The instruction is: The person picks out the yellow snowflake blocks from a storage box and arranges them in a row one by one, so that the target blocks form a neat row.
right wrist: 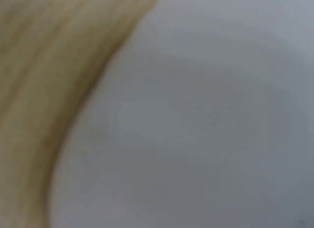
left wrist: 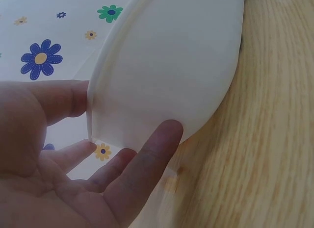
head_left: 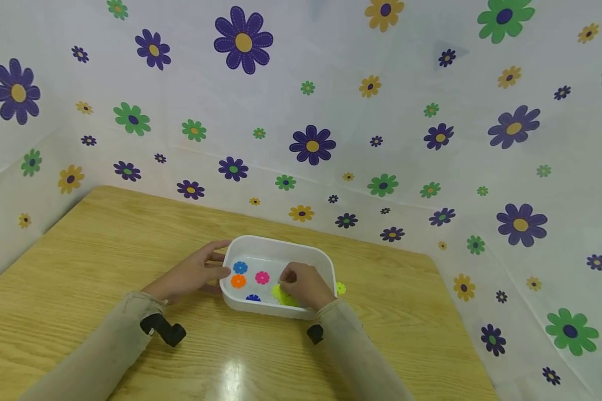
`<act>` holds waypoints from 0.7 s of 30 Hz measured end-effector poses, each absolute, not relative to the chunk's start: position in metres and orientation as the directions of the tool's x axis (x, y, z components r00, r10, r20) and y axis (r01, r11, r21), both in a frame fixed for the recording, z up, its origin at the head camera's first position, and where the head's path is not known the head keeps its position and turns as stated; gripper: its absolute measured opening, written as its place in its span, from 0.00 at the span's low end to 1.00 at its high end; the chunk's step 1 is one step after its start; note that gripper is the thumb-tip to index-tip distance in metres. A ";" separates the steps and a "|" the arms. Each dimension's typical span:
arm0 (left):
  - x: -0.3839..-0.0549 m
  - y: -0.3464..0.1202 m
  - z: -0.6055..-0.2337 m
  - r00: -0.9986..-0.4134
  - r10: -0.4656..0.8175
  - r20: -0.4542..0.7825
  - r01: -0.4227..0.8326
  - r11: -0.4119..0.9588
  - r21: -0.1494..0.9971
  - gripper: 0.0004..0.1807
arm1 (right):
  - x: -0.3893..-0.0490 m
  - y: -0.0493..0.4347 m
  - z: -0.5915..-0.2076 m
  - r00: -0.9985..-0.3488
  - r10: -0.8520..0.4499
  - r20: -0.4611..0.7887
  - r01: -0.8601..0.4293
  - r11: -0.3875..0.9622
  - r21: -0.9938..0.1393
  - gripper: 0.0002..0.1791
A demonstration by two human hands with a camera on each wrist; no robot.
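A white plastic tub [head_left: 276,242] stands on the table, holding flower-shaped plastic discs: a blue one [head_left: 240,268], an orange one [head_left: 238,281], a pink one [head_left: 262,277] and a dark blue one [head_left: 253,298]. My left hand [head_left: 198,273] grips the tub's left end, thumb at the rim and fingers against the outer wall, as the left wrist view shows. Reaching into the right half, my right hand [head_left: 303,281] has curled fingers, with fingertips right at the yellow discs [head_left: 287,299]. I cannot tell whether one is between them. The right wrist view shows only blurred white tub wall [right wrist: 196,130].
Just outside the tub's right end lies another yellow disc [head_left: 341,288]. The wooden table [head_left: 145,239] runs back to a white sheet [head_left: 276,100] printed with flowers. Black wrist straps [head_left: 163,328] sit over both sleeves.
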State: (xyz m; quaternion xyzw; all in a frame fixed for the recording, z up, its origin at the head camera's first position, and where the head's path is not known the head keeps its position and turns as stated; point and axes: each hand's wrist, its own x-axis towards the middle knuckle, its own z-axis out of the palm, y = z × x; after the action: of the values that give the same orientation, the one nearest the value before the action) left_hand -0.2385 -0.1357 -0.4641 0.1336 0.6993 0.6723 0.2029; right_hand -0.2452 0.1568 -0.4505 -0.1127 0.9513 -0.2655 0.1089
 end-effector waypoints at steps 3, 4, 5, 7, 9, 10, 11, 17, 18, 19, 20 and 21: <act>-0.239 -0.136 -0.465 -0.881 0.463 -0.100 -0.085 0.054 0.995 0.42 | -0.244 0.157 -0.450 -0.946 -0.271 -0.179 -0.137 0.832 -0.537 0.04; -0.239 -0.137 -0.465 -0.880 0.464 -0.099 -0.085 0.053 0.995 0.42 | -0.244 0.157 -0.450 -0.942 -0.275 -0.194 -0.135 0.835 -0.533 0.05; -0.239 -0.137 -0.465 -0.880 0.465 -0.098 -0.084 0.052 0.995 0.42 | -0.244 0.157 -0.450 -0.937 -0.280 -0.209 -0.133 0.838 -0.529 0.06; -0.239 -0.136 -0.465 -0.880 0.465 -0.099 -0.083 0.055 0.995 0.41 | -0.243 0.156 -0.450 -0.929 -0.284 -0.238 -0.122 0.841 -0.527 0.09; -0.239 -0.136 -0.464 -0.880 0.464 -0.101 -0.082 0.060 0.995 0.41 | -0.243 0.156 -0.449 -0.923 -0.292 -0.250 -0.122 0.839 -0.530 0.11; -0.239 -0.136 -0.464 -0.881 0.460 -0.106 -0.086 0.064 0.994 0.41 | -0.243 0.156 -0.449 -0.922 -0.294 -0.253 -0.120 0.837 -0.534 0.11; -0.239 -0.136 -0.464 -0.881 0.460 -0.107 -0.087 0.064 0.994 0.41 | -0.243 0.156 -0.449 -0.921 -0.294 -0.256 -0.117 0.835 -0.538 0.11; -0.239 -0.137 -0.465 -0.883 0.457 -0.105 -0.082 0.069 0.994 0.41 | -0.244 0.154 -0.450 -0.921 -0.303 -0.244 -0.135 0.836 -0.532 0.06; -0.238 -0.137 -0.466 -0.884 0.456 -0.107 -0.085 0.069 0.994 0.40 | -0.244 0.154 -0.450 -0.919 -0.306 -0.248 -0.135 0.836 -0.532 0.07; -0.238 -0.137 -0.466 -0.884 0.454 -0.111 -0.089 0.069 0.994 0.40 | -0.244 0.154 -0.450 -0.917 -0.304 -0.257 -0.127 0.835 -0.535 0.08; -0.238 -0.137 -0.467 -0.882 0.457 -0.110 -0.088 0.071 0.994 0.40 | -0.244 0.154 -0.450 -0.914 -0.307 -0.266 -0.123 0.834 -0.538 0.09; -0.238 -0.137 -0.467 -0.882 0.459 -0.110 -0.088 0.071 0.994 0.40 | -0.244 0.154 -0.450 -0.911 -0.309 -0.273 -0.120 0.832 -0.542 0.09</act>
State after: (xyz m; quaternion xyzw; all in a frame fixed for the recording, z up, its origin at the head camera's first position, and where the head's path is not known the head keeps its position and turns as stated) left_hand -0.2378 -0.1371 -0.4668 0.1321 0.7026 0.6687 0.2042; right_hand -0.2435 0.1542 -0.4495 -0.1139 0.9405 -0.2665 0.1775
